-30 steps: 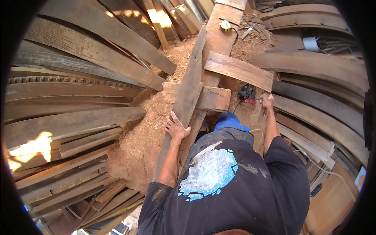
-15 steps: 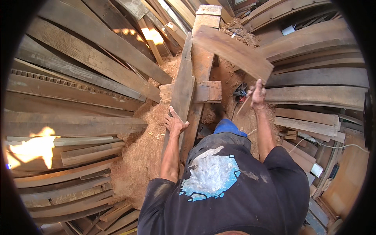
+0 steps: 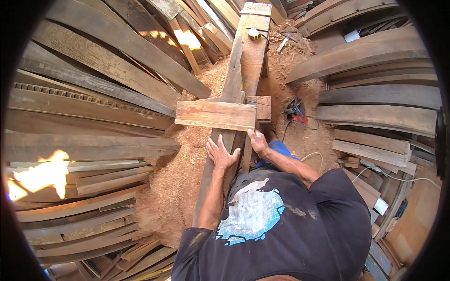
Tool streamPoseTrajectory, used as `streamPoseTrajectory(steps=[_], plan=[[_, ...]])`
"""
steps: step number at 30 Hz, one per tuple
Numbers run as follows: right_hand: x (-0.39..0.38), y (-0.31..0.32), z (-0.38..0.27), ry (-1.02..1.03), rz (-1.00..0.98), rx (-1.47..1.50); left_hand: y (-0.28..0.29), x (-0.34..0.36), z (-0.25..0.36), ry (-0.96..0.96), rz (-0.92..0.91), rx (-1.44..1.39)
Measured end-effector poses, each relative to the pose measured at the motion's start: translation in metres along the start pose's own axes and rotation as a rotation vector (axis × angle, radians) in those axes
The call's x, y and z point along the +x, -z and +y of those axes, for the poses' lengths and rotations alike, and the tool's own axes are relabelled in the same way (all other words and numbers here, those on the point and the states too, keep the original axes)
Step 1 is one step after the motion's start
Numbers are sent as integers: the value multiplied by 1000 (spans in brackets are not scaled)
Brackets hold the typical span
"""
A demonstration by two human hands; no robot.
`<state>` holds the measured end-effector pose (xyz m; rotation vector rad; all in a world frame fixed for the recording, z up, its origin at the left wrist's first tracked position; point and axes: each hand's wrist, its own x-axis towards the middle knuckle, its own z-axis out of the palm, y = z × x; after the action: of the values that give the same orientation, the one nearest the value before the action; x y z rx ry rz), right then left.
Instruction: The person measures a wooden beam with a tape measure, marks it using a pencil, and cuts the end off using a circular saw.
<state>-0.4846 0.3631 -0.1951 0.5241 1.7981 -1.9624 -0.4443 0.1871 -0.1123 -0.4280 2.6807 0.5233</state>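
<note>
A short reddish-brown board (image 3: 211,115) lies crosswise over a long grey plank (image 3: 230,86). My right hand (image 3: 258,143) is closed on the board's near right corner, its thumb side against the edge. Just below the board, my left hand (image 3: 222,154) rests on the long plank with its fingers spread. The plank runs along a narrow wooden bench (image 3: 253,61), and a thick wood block (image 3: 260,107) shows from under the board's right end. A yellow and white tape measure (image 3: 253,33) sits toward the bench's far end.
On the floor to the right lies a dark power tool (image 3: 295,111) with a red part and a cord. Sawdust (image 3: 164,192) covers the ground around the bench. Stacked planks (image 3: 89,147) crowd the left side, and more boards (image 3: 375,114) are piled on the right.
My right hand has brought the short board from the raised far right down and left, laying it across the plank. The tape measure has come into sight. My left hand has shifted slightly nearer and right.
</note>
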Motion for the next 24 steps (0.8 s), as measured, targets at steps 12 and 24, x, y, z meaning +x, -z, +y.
streamPoseTrajectory(steps=[12,24], plan=[[36,-27,-34,-79,-92,153,-22,22,16,-290,92,101],[50,-11,-44,-143,-131,117,-32,28,28,-271,166,167]])
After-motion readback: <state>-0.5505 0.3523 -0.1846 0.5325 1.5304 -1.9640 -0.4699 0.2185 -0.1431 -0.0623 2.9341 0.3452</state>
